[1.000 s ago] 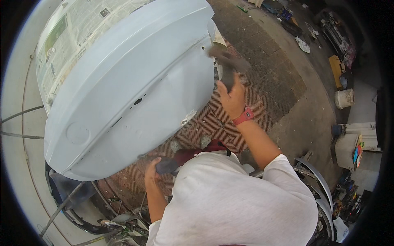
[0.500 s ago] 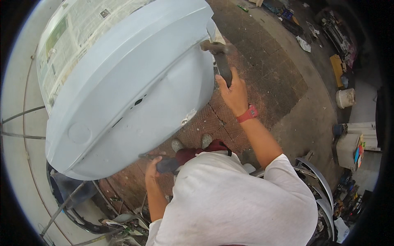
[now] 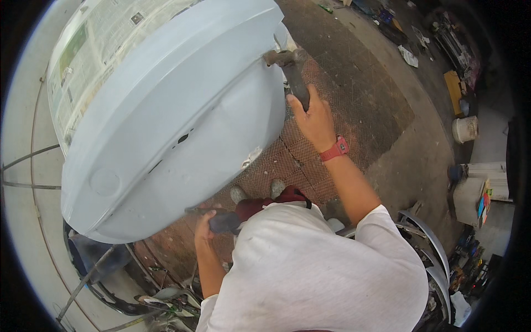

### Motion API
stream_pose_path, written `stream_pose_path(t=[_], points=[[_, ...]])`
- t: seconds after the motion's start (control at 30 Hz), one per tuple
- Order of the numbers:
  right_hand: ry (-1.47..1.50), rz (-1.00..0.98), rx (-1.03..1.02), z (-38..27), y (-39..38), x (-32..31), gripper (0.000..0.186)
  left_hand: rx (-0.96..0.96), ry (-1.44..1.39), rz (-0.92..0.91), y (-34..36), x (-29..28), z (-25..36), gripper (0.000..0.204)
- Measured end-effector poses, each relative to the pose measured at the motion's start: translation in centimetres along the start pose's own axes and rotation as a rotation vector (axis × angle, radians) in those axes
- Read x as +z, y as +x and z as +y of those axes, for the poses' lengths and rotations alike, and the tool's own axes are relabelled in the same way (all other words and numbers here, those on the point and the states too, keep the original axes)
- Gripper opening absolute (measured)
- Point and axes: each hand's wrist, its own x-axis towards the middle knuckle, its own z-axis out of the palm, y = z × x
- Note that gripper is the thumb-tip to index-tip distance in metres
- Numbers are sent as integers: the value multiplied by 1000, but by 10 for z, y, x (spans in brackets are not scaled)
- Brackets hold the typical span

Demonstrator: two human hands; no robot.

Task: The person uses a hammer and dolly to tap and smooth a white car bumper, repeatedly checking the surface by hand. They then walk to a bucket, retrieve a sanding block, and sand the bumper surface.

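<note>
In front of me is a large light-grey car body panel (image 3: 221,122), seemingly a trunk lid, with a crease and a small dark hole. My right hand (image 3: 318,122), wearing a red watch (image 3: 336,149), grips the dark handle of a hammer (image 3: 293,72). The hammer's brownish head is over the panel's far right edge; whether it touches cannot be made out. Down by the near edge, my left hand (image 3: 204,226) is closed around a dark block-like tool (image 3: 224,221). A thin flat part of that tool points left toward the panel.
Newspaper masking (image 3: 99,55) covers the surface beyond the panel. A patterned mat (image 3: 310,149) lies underfoot. Curved car parts (image 3: 426,238) are behind me at right, with a white bucket (image 3: 466,130) farther right. Metal bars (image 3: 88,279) cross at lower left.
The hammer and my right hand have shifted slightly left and up in the picture, with the head now farther over the panel edge. My left hand has hardly moved.
</note>
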Motion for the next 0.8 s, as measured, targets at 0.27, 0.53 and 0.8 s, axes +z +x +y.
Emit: stream_pose_path(t=[0.27, 0.53, 0.8], points=[[-59, 41, 56, -3, -2, -6, 45, -73, -2, 33, 5, -1, -1, 89], [239, 160, -47, -24, 2, -13, 47, -3, -20, 25, -2, 8, 4, 81], [126, 109, 35, -30, 21, -16, 55, -6, -61, -10, 10, -4, -6, 81]])
